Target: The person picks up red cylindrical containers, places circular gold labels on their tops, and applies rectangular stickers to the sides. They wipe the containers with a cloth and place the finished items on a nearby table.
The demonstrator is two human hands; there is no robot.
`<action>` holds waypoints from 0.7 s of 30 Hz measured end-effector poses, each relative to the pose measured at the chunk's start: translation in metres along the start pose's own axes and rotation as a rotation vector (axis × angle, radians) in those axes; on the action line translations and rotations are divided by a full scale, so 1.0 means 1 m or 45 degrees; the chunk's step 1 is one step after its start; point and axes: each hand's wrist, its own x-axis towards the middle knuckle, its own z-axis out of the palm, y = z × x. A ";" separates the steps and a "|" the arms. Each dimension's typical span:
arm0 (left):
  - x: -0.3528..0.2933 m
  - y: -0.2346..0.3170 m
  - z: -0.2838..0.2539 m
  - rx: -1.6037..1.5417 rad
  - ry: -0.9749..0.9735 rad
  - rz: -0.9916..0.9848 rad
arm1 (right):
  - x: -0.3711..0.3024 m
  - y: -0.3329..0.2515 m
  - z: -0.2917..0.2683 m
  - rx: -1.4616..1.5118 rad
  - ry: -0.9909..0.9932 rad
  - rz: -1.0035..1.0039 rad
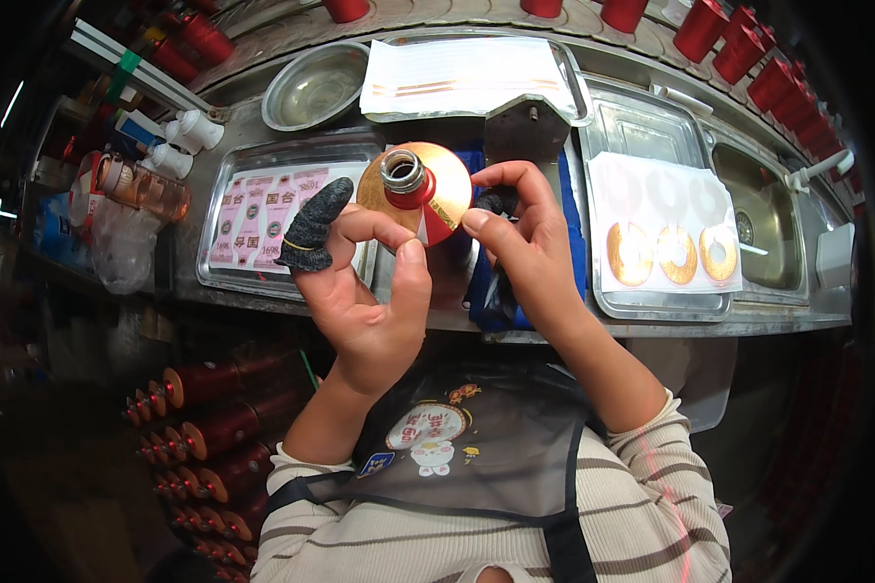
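A red bottle (437,233) with an uncapped neck (402,171) stands in front of me, its mouth facing up. Around the neck lies a gold ring label (371,185), its cut ends parting at the front so that red shows between them. My left hand (365,301) pinches the label's front edge between thumb and forefinger; dark grey cloth covers (316,228) sit on its other fingers. At the label's right side, my right hand (535,248) holds the edge with thumb and forefinger. Its remaining fingers curl by the bottle, partly hidden, with dark covers on them.
On the right, a sheet of gold ring labels (673,255) rests on a tray beside a sink (749,219). Pink printed sheets (262,219) fill the left tray. Behind are a metal bowl (316,85), white label sheets (467,73) and a metal bracket (527,131). Red bottles (700,29) line the back.
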 end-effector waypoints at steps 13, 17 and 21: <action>-0.009 0.004 -0.015 -0.072 -0.002 -0.173 | -0.019 -0.023 0.023 -0.878 0.002 -0.696; -0.004 0.009 -0.013 -0.171 0.043 -0.271 | -0.022 -0.020 0.026 -0.904 0.047 -0.676; -0.005 0.008 -0.016 -0.180 -0.043 -0.271 | -0.022 -0.019 0.026 -0.889 0.050 -0.710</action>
